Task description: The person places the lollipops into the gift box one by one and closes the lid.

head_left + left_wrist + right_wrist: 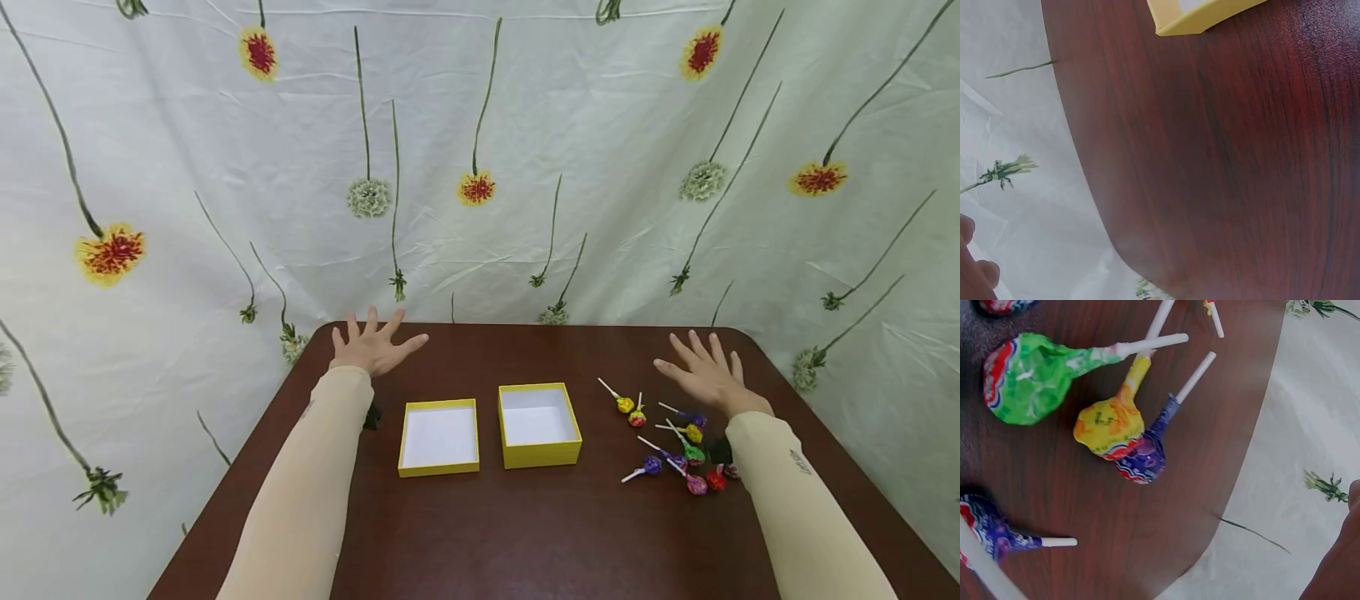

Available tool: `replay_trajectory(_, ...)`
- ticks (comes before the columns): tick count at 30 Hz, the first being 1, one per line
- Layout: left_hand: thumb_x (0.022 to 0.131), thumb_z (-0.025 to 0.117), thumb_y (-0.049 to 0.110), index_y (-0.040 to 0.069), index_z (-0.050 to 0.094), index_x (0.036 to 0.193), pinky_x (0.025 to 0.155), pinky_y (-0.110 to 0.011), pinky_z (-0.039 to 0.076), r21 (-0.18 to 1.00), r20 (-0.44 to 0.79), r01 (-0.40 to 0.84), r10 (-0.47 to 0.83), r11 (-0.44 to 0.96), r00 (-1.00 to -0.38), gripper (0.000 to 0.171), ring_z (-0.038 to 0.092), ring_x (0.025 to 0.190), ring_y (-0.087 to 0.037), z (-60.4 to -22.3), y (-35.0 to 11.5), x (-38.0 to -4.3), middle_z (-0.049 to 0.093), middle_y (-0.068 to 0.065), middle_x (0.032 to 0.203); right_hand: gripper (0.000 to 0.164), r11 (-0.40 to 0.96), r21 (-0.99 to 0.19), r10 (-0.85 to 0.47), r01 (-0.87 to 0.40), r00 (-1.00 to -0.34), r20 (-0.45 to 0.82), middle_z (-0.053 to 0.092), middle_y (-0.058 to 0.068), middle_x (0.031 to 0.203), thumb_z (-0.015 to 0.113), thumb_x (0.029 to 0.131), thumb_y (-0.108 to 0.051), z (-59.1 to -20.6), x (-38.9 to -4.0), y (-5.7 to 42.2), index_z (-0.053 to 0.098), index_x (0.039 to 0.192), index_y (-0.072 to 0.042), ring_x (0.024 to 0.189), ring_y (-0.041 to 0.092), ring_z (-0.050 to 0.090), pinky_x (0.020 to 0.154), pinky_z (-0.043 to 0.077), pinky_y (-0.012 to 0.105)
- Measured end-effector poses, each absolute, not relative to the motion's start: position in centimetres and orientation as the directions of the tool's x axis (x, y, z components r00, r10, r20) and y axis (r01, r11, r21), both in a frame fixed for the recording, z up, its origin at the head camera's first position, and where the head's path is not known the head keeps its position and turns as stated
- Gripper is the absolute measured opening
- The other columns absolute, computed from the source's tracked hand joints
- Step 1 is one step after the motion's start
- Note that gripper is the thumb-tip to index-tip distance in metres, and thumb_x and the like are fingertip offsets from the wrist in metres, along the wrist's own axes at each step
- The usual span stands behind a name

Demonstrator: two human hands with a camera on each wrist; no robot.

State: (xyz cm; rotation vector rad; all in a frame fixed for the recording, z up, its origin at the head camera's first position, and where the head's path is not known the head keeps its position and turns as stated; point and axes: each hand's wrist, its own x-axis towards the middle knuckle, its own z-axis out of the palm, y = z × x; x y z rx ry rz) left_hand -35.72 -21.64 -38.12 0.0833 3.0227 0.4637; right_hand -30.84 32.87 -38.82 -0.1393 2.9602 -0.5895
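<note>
Lollipops lie loose on tbl at R, nr our R hand; yellow box & shallow lid sit mid-tbl. Our arms stretch fwd, L hand & R both w/ fingers spread wide. R wrist cam gives us wrapper print, too small in head cam, which alone shows both hands whole.

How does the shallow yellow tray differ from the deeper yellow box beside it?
The shallow tray has low walls, while the deeper box has clearly taller ones. The tray lies nearer the left hand; the box lies nearer the lollipops. Both are yellow outside and white inside, roughly square, and sit open side up.
</note>
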Motion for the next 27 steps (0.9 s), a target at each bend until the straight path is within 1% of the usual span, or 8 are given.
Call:
replay_trajectory(5, 0.084, 0.025, 0.091, 0.031, 0.005, 0.163, 0.115, -0.075, -0.006, 0.328, -0.074, 0.054, 0.083, 0.943, -0.994, 0.101, -0.011, 0.150, -0.055, -38.4, -21.5, -35.5, -0.009, -0.025, 0.167, 0.093, 0.920, -0.386, -0.112, -0.062, -0.988, -0.106, -0.007, 0.025, 0.166, 0.035, 0.097, -0.072, -39.4, -30.9, 32.8, 0.009, 0.162, -0.011, 0.149, 0.050, -0.020, 0.110, -0.021, 0.072)
replay_trajectory(12, 0.086, 0.030, 0.088, 0.027, 0.011, 0.163, 0.116, -0.074, -0.003, 0.351, -0.071, 0.066, 0.096, 0.934, -0.993, 0.100, -0.005, 0.151, -0.053, -38.6, -21.5, -35.2, 0.000, -0.026, 0.167, 0.092, 0.912, -0.400, -0.123, -0.084, -0.990, -0.073, 0.004, 0.029, 0.165, 0.040, 0.097, -0.070, -40.1, -30.9, 32.5, 0.020, 0.160, -0.006, 0.150, 0.052, -0.010, 0.111, -0.013, 0.075)
replay_trajectory(14, 0.086, 0.030, 0.088, 0.025, 0.013, 0.163, 0.116, -0.074, -0.001, 0.352, -0.067, 0.075, 0.105, 0.933, -0.992, 0.101, -0.002, 0.151, -0.053, -38.8, -21.5, -35.2, 0.003, -0.026, 0.167, 0.091, 0.911, -0.404, -0.125, -0.086, -0.990, -0.071, 0.008, 0.030, 0.164, 0.042, 0.096, -0.069, -40.2, -31.0, 32.4, 0.023, 0.159, -0.005, 0.150, 0.053, -0.007, 0.111, -0.010, 0.076)
replay_trajectory(20, 0.084, 0.030, 0.090, 0.023, 0.016, 0.163, 0.118, -0.072, 0.007, 0.391, -0.056, 0.094, 0.125, 0.916, -0.991, 0.104, 0.003, 0.152, -0.050, -40.3, -21.5, -35.4, 0.010, -0.024, 0.167, 0.088, 0.904, -0.413, -0.161, -0.112, -0.983, -0.086, 0.020, 0.034, 0.160, 0.048, 0.097, -0.063, -40.9, -31.2, 31.7, 0.030, 0.156, 0.000, 0.148, 0.056, 0.004, 0.110, 0.007, 0.080)
replay_trajectory(23, 0.084, 0.033, 0.090, 0.022, 0.018, 0.163, 0.118, -0.071, 0.011, 0.424, -0.063, 0.099, 0.138, 0.900, -0.988, 0.105, 0.005, 0.153, -0.048, -40.8, -21.4, -35.4, 0.013, -0.023, 0.167, 0.086, 0.900, -0.419, -0.171, -0.120, -0.981, -0.087, 0.023, 0.034, 0.159, 0.050, 0.097, -0.061, -41.2, -31.3, 31.4, 0.032, 0.155, 0.001, 0.148, 0.057, 0.007, 0.108, 0.011, 0.081)
replay_trajectory(27, 0.082, 0.037, 0.089, 0.021, 0.018, 0.162, 0.118, -0.069, 0.019, 0.478, -0.085, 0.094, 0.152, 0.873, -0.985, 0.107, 0.015, 0.153, -0.043, -40.9, -21.1, -35.1, 0.018, -0.017, 0.167, 0.084, 0.894, -0.429, -0.185, -0.129, -0.979, -0.091, 0.027, 0.034, 0.158, 0.051, 0.097, -0.058, -41.2, -31.5, 31.1, 0.033, 0.154, 0.002, 0.147, 0.057, 0.011, 0.107, 0.015, 0.081)
